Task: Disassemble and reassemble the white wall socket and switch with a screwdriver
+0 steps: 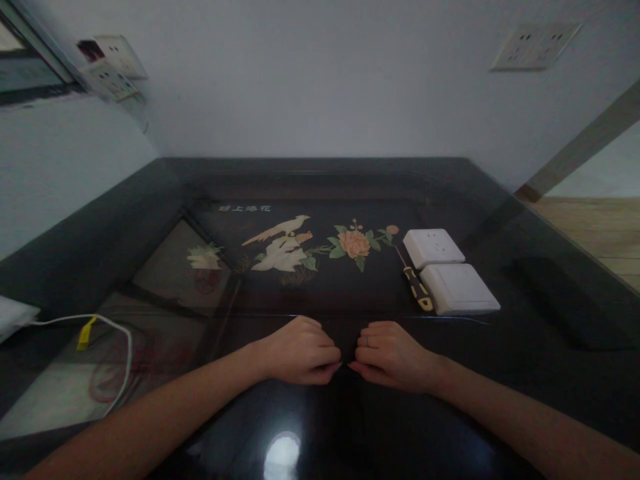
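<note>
My left hand [303,351] rests as a loose fist on the glossy black table [320,433]. Facing it across a small gap is my right hand [393,355], also curled into a fist, with a ring on one finger. Nothing shows in either hand. Beyond the right hand lies a screwdriver [416,287] with a black and yellow handle, its shaft pointing away. Beside it sit a white socket box [434,246] and, nearer to me, a white box with a flat front [460,288], perhaps a wall switch.
A dark, flat oblong [570,303] lies on the right. At the left edge is a white device [15,317] with a white cable [129,353] and yellow tag [87,333]. Wall sockets [536,47] are at the back right, more [113,70] at the back left.
</note>
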`<state>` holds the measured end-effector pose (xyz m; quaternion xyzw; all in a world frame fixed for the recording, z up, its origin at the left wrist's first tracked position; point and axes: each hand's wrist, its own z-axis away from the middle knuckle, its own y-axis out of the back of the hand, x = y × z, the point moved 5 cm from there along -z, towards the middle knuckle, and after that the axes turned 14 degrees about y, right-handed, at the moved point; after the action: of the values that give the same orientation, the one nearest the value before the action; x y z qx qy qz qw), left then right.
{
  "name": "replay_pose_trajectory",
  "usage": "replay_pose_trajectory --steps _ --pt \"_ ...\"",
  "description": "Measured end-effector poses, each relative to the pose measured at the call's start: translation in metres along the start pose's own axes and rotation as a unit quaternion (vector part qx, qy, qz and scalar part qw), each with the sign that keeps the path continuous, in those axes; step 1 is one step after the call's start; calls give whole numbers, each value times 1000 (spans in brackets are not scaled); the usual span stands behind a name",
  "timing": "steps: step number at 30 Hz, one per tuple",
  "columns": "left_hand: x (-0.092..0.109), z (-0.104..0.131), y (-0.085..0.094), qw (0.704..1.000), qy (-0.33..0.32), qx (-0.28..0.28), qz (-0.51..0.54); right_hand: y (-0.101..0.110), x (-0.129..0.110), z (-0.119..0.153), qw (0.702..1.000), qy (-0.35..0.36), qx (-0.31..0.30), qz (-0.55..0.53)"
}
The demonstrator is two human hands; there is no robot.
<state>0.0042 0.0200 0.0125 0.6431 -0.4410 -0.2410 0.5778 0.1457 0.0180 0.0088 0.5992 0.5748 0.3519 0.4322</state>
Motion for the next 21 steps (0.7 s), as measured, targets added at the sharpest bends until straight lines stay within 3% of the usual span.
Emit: replay_pose_trajectory --steps 21 --pt "1 0 0 1000 -8 9 -4 2 0 -1 1000 -5 6 4"
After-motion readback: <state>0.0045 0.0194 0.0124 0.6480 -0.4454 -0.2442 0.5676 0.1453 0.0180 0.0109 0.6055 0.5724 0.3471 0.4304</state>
